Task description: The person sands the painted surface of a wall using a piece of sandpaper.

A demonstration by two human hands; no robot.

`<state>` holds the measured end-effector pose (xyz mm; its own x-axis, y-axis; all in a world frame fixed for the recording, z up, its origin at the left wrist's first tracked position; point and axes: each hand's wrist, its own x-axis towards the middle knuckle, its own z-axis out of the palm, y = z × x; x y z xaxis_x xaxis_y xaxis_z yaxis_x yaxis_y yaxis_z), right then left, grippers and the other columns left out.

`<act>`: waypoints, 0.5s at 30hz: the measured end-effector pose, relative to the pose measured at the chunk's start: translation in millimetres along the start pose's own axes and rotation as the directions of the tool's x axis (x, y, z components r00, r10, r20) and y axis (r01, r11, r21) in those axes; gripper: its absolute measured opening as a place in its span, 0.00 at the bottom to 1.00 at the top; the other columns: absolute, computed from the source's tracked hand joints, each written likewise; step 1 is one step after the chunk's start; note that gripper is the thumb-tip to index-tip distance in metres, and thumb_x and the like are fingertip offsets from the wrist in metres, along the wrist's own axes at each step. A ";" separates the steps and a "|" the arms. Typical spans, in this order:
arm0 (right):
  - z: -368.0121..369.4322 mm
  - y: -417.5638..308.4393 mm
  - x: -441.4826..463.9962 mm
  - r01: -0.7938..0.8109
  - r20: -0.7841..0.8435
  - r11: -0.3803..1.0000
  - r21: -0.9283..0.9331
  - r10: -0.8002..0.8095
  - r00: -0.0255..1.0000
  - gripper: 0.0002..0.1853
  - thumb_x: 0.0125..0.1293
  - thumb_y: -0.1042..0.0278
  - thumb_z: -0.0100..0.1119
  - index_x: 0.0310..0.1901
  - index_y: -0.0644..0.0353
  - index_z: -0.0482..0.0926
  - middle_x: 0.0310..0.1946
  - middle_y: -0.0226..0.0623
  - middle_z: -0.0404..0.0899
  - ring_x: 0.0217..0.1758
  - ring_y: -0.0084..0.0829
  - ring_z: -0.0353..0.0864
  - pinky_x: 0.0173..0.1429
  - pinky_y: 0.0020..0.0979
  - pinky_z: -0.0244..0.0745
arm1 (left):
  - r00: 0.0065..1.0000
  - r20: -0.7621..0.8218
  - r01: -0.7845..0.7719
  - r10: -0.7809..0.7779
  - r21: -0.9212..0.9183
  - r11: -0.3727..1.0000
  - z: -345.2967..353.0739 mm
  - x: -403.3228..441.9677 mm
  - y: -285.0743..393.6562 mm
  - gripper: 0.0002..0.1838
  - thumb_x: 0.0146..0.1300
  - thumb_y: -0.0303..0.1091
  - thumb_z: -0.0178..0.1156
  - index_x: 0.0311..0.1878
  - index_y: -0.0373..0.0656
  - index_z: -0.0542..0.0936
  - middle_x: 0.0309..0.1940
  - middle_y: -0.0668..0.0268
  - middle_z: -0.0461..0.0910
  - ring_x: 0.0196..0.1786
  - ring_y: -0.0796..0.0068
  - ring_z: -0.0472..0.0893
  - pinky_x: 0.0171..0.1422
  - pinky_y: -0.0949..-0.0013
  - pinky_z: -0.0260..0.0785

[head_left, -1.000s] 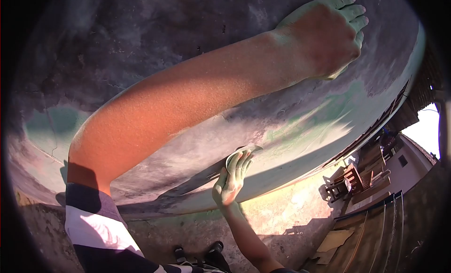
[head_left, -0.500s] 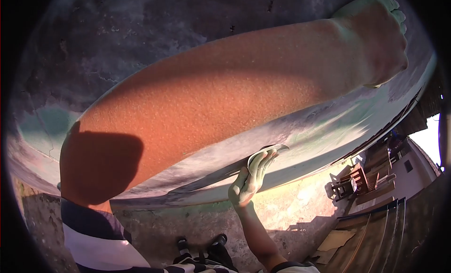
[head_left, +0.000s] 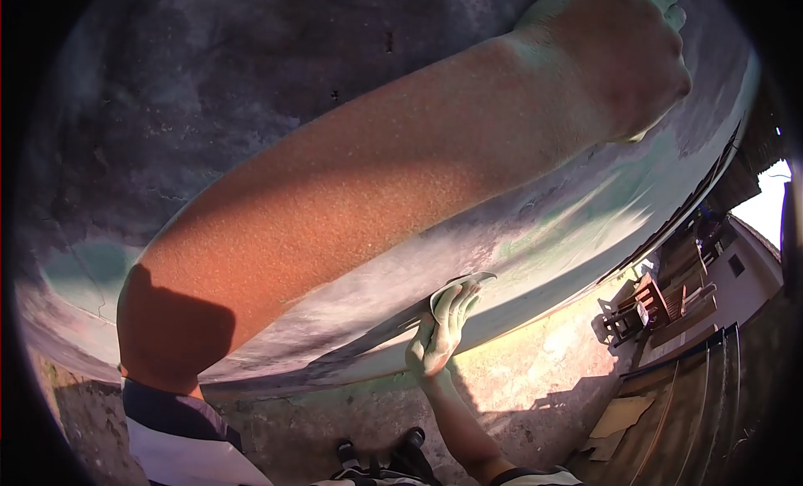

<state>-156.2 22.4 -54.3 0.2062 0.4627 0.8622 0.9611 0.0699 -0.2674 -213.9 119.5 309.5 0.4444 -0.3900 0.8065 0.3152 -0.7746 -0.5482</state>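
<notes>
My left arm (head_left: 335,185) stretches across the view in front of a patchy, grey and pale green wall (head_left: 226,84). At its end, my left hand (head_left: 619,63) is raised near the wall with its fingers curled; whatever they may hold is hidden behind the hand. Lower down, my right hand (head_left: 443,331) presses a thin sheet of sandpaper (head_left: 482,277) against the wall. Its fingers lie straight and close together over the sheet, whose pale edge curls out past the fingertips. Whitish green dust covers the right fingers.
My feet (head_left: 381,452) stand on a rough concrete floor (head_left: 318,419) beside the wall. Wooden furniture (head_left: 644,310) stands at the right. Below it lie corrugated sheets (head_left: 686,411) with a torn brown piece (head_left: 619,423) on them.
The view has turned, and marks on the wall appear farther left and lower. Both hands appear shifted left in the picture. My right hand still presses the sandpaper to the wall.
</notes>
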 end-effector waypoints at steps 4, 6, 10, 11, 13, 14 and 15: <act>-39.3 1.2 90.0 -0.044 -0.185 0.994 0.103 0.063 0.981 0.30 0.75 0.74 0.39 0.76 0.74 0.52 0.79 0.59 0.45 0.83 0.57 0.38 0.82 0.52 0.31 | 0.942 -0.332 0.024 0.055 0.229 0.973 15.6 -2.6 -2.6 0.15 0.64 0.28 0.53 0.48 0.30 0.84 0.65 0.44 0.74 0.69 0.60 0.75 0.80 0.58 0.59; -48.9 2.9 122.5 -0.068 -0.280 0.986 0.150 0.108 0.954 0.30 0.75 0.76 0.39 0.76 0.75 0.51 0.79 0.59 0.46 0.83 0.59 0.38 0.82 0.54 0.31 | 0.945 -0.321 0.005 0.065 0.211 0.978 9.8 -4.3 -2.5 0.17 0.65 0.29 0.53 0.51 0.30 0.82 0.65 0.45 0.74 0.70 0.60 0.74 0.80 0.60 0.58; -25.8 -9.8 75.4 -0.077 -0.215 0.990 0.115 0.101 0.972 0.31 0.72 0.76 0.43 0.75 0.75 0.54 0.78 0.61 0.47 0.83 0.60 0.39 0.81 0.58 0.33 | 0.980 -0.194 -0.010 0.046 0.185 0.983 -11.0 -8.9 5.2 0.21 0.67 0.34 0.55 0.58 0.31 0.79 0.65 0.49 0.76 0.71 0.62 0.72 0.79 0.63 0.58; -17.3 -11.4 47.0 -0.087 -0.145 0.987 0.136 0.107 0.984 0.33 0.67 0.77 0.46 0.74 0.74 0.56 0.78 0.62 0.48 0.82 0.62 0.39 0.80 0.61 0.33 | 0.977 -0.204 -0.021 0.058 0.178 0.984 -13.2 -8.5 5.0 0.21 0.67 0.34 0.55 0.58 0.31 0.79 0.65 0.49 0.76 0.71 0.62 0.72 0.79 0.63 0.58; -14.4 -16.7 28.0 -0.092 -0.059 0.990 0.104 0.099 0.993 0.29 0.73 0.74 0.41 0.74 0.74 0.56 0.77 0.63 0.48 0.83 0.59 0.40 0.82 0.53 0.36 | 0.987 -0.155 -0.014 0.040 0.168 0.986 -16.2 -7.4 5.0 0.22 0.66 0.38 0.57 0.57 0.32 0.80 0.63 0.51 0.78 0.71 0.63 0.73 0.79 0.63 0.59; -14.2 -6.0 28.8 -0.081 -0.076 0.991 0.103 0.089 0.993 0.29 0.73 0.74 0.42 0.74 0.74 0.58 0.77 0.63 0.49 0.82 0.59 0.40 0.82 0.54 0.36 | 0.986 -0.157 -0.037 0.062 0.159 0.987 -16.9 -6.9 5.3 0.22 0.66 0.38 0.57 0.57 0.32 0.80 0.63 0.51 0.78 0.71 0.63 0.73 0.79 0.63 0.59; -22.6 -3.5 49.9 -0.036 -0.139 0.993 0.114 0.052 0.989 0.33 0.65 0.79 0.48 0.74 0.71 0.59 0.78 0.60 0.49 0.82 0.61 0.40 0.80 0.62 0.33 | 0.984 -0.171 -0.027 0.054 0.152 0.988 -16.4 -6.1 6.5 0.22 0.66 0.39 0.58 0.56 0.32 0.80 0.62 0.51 0.78 0.70 0.62 0.73 0.78 0.63 0.59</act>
<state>-145.1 25.3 -0.6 0.2796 0.3382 0.8986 0.9258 0.1530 -0.3456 -228.3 108.6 304.6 0.3103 -0.5106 0.8019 0.4269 -0.6788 -0.5974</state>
